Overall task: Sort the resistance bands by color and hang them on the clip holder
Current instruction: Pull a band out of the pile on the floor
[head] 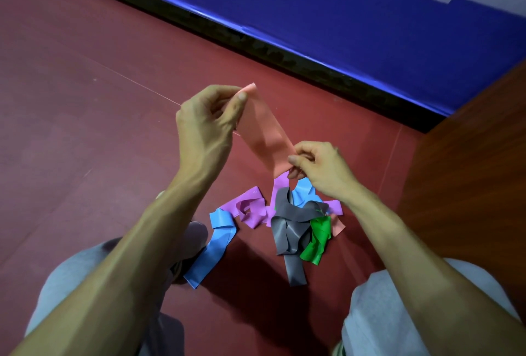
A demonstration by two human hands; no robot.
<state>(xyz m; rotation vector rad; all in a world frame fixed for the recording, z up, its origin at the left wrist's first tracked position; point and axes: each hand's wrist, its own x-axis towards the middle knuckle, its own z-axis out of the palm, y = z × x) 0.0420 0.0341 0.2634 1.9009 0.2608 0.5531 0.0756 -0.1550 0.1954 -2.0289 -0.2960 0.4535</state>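
A dark red floor (pixel 71 71) fills most of the frame, with a blue padded wall (pixel 341 8) across the upper right and a brown wooden panel (pixel 469 184) at the right edge. Two bare forearms reach up from the bottom, over knees in grey trousers (pixel 398 313).

At centre, a pink resistance band (pixel 264 133) is held flat and taut between both hands. The left hand (pixel 205 125) pinches its upper end between thumb and fingertips; the right hand (pixel 318 167) pinches its lower end the same way.

Below, on the floor at lower centre, lies a tangled pile: purple bands (pixel 250 210), blue bands (pixel 210 253), a grey band (pixel 290 236) and a green band (pixel 318 239).

No clip holder is in view.

The bands look thin, light, limp and stretchy; taking one by an end seems best.
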